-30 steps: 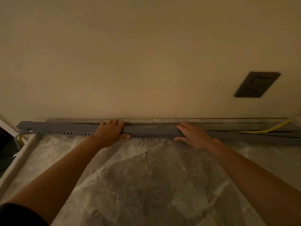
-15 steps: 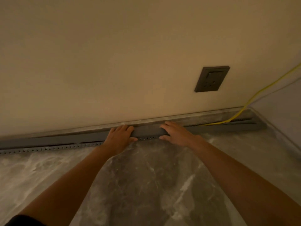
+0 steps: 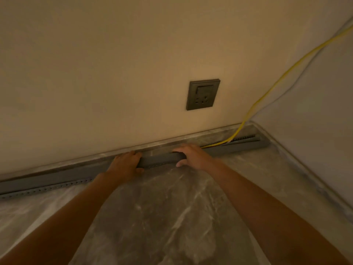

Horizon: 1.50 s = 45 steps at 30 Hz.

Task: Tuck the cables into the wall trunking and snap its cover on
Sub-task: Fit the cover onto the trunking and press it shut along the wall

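A long grey slotted trunking (image 3: 246, 145) runs along the foot of the wall on the marble floor. Its grey cover (image 3: 158, 159) lies on top of it from the far left to about the middle. My left hand (image 3: 126, 162) grips the cover, fingers over its top and thumb at the front. A short way to the right, my right hand (image 3: 191, 154) grips the cover's end the same way. A yellow cable (image 3: 267, 94) comes down the right corner and enters the uncovered stretch of trunking right of my right hand.
A dark wall socket (image 3: 202, 94) sits on the cream wall above my right hand. A side wall (image 3: 315, 104) closes the corner at the right. A marble skirting (image 3: 172, 143) runs behind the trunking.
The view has swung right, bringing the socket and corner towards the middle. Both hands have slid right along the cover and stay close together on it.
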Each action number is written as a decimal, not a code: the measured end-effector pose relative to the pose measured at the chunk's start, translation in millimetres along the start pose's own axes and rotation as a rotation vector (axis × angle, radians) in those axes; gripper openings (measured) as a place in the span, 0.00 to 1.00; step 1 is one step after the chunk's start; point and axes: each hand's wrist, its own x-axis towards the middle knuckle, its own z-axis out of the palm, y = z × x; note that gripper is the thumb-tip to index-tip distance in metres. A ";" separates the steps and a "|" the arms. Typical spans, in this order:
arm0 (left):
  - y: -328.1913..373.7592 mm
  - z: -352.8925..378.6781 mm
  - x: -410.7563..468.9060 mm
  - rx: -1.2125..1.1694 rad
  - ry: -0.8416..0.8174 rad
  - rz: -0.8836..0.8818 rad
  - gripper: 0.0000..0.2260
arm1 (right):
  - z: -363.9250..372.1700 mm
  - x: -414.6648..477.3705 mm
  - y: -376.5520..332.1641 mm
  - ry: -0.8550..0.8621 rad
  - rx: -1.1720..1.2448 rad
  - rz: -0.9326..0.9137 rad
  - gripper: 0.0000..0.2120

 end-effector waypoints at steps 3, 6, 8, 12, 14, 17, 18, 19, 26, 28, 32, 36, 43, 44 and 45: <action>36.4 -2.9 20.4 -0.001 -0.021 0.052 0.21 | -12.9 -8.4 14.4 -0.015 0.023 0.054 0.29; 67.7 -7.2 40.2 -0.015 -0.035 0.088 0.22 | -29.7 -23.8 42.3 0.312 0.123 0.184 0.18; 89.4 -9.3 52.0 -0.018 -0.045 0.103 0.23 | -40.0 -36.2 67.2 0.568 0.108 0.319 0.15; 138.3 -10.9 73.2 0.005 0.009 0.143 0.23 | -52.6 -51.2 117.8 0.773 0.113 0.618 0.17; 161.2 -11.3 82.5 0.011 0.036 0.162 0.25 | -54.9 -49.7 137.0 0.737 0.156 0.733 0.24; 189.7 -13.4 97.6 -0.003 0.052 0.180 0.26 | -63.0 -43.6 150.5 0.659 0.494 0.729 0.41; 196.5 -14.0 102.6 -0.019 0.043 0.183 0.25 | -66.7 -42.1 150.6 0.627 0.633 0.672 0.44; 203.1 -14.8 107.7 -0.034 0.031 0.182 0.25 | -69.5 -39.3 153.0 0.603 0.735 0.618 0.43; 233.3 -21.4 131.6 -0.110 -0.006 0.130 0.29 | -76.6 -33.8 173.2 0.544 0.838 0.533 0.11; 234.4 -23.6 135.6 -0.134 -0.017 0.110 0.29 | -74.7 -30.0 179.2 0.596 0.837 0.541 0.14; 232.2 -26.4 138.0 -0.178 -0.015 0.091 0.32 | -74.7 -26.8 183.9 0.582 0.861 0.582 0.14; 229.8 -25.2 134.9 -0.141 0.011 0.138 0.28 | -75.9 -31.4 185.1 0.531 0.874 0.564 0.11; 223.0 -28.8 121.6 -0.083 0.078 0.247 0.17 | -76.7 -45.1 188.7 0.472 0.718 0.595 0.16; 221.7 -29.3 120.7 -0.084 0.083 0.261 0.16 | -78.2 -50.4 189.7 0.468 0.727 0.587 0.16; 220.8 -30.2 119.8 -0.068 0.085 0.272 0.16 | -80.2 -57.0 191.1 0.459 0.746 0.579 0.14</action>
